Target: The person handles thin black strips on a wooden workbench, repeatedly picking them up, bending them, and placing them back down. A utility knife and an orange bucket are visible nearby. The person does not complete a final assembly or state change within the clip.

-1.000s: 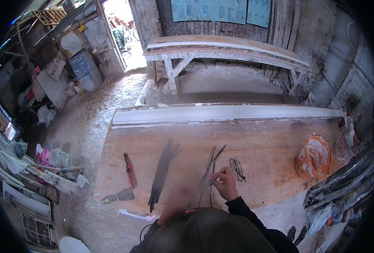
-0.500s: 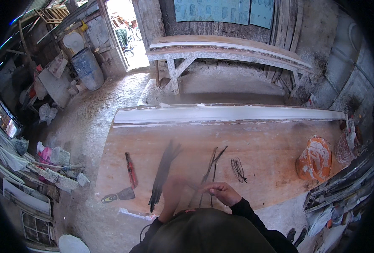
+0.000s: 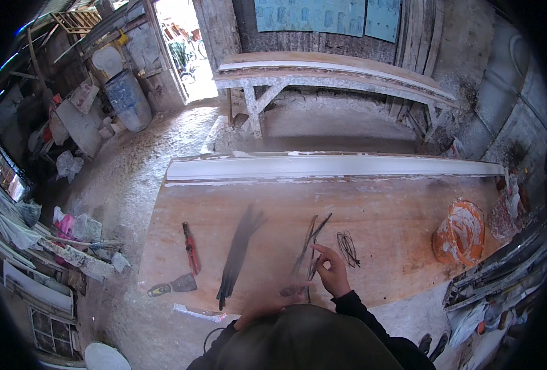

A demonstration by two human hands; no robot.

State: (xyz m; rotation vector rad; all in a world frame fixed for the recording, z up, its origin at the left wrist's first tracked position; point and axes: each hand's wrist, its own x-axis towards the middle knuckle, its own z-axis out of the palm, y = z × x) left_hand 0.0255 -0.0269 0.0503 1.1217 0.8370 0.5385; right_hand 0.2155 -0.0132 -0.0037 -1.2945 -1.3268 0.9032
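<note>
On the wooden table, my right hand (image 3: pixel 333 275) is at a few thin black strips (image 3: pixel 313 231), its index finger and thumb closed around one of them. My left hand (image 3: pixel 261 308) is low in front of my body, blurred and partly covered by a dark rounded shape at the lower edge; its fingers cannot be made out. Left of centre lies a bundle of black strips (image 3: pixel 236 262). A small coil of black wire (image 3: pixel 348 249) rests just right of my right hand. Farther left are a red-handled tool (image 3: pixel 191 248) and a putty knife (image 3: pixel 173 285).
A long white moulding (image 3: pixel 335 166) runs along the far edge of the table (image 3: pixel 403 228). An orange plaster-smeared bucket (image 3: pixel 460 233) stands at the right. Beyond is a bench (image 3: pixel 335 71) with another white strip. A blue barrel (image 3: pixel 128 100) stands near the bright doorway.
My right hand has moved up and away from my left hand to the thin strips. My left hand has dropped toward my body. The tools and the bundle have stayed in place.
</note>
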